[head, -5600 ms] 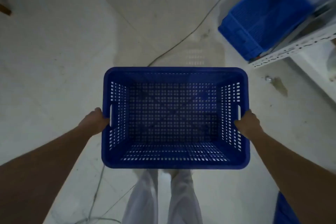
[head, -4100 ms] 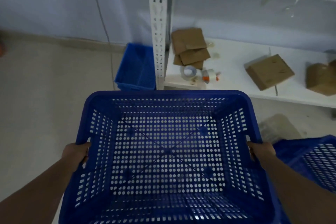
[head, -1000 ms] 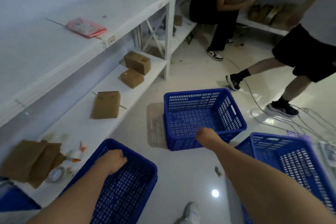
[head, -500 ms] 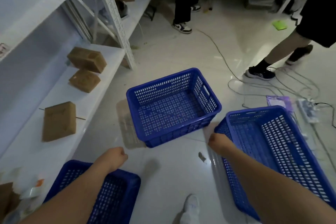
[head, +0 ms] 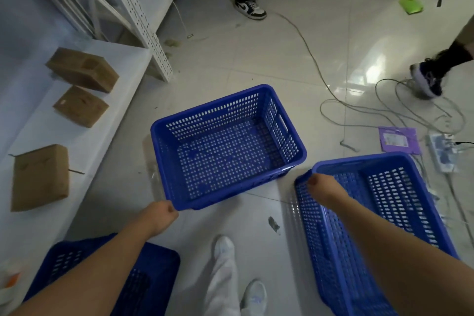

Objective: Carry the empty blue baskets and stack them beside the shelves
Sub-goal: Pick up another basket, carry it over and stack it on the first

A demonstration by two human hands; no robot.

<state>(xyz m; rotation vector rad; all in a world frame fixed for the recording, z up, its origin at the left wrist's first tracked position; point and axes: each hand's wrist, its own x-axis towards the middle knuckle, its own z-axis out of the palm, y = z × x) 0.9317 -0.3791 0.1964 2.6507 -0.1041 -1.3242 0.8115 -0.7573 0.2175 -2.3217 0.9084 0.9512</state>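
The white shelf (head: 84,136) runs down the left side and is cut off by the frame edge, its perforated upright (head: 143,25) rising out of view at the top. Three blue baskets sit on the pale tiled floor (head: 256,59). The right basket (head: 400,213) is the largest in view; its far end runs off the bottom right, and the right forearm hides part of its near wall. The middle basket (head: 228,146) stands whole and empty near the shelf, its walls and bottom pierced with small holes and a handle slot in its right wall. The near-left basket (head: 154,272) is mostly covered by the left forearm and cut by the lower edge.

Both arms reach forward and down. The left hand (head: 161,215) is clenched at the near corner of the middle basket's rim; the fingers are hidden, so whether it truly grips the rim cannot be told. The right hand (head: 323,187) is curled over the near-left corner of the right basket's rim, grasping it.

Three brown cardboard boxes (head: 41,177) lie on the shelf. Two other people show only as legs and shoes at the top and right edges. Loose cables (head: 384,110) trail across the floor, beside a purple packet (head: 398,140) and a small green sheet (head: 410,5).
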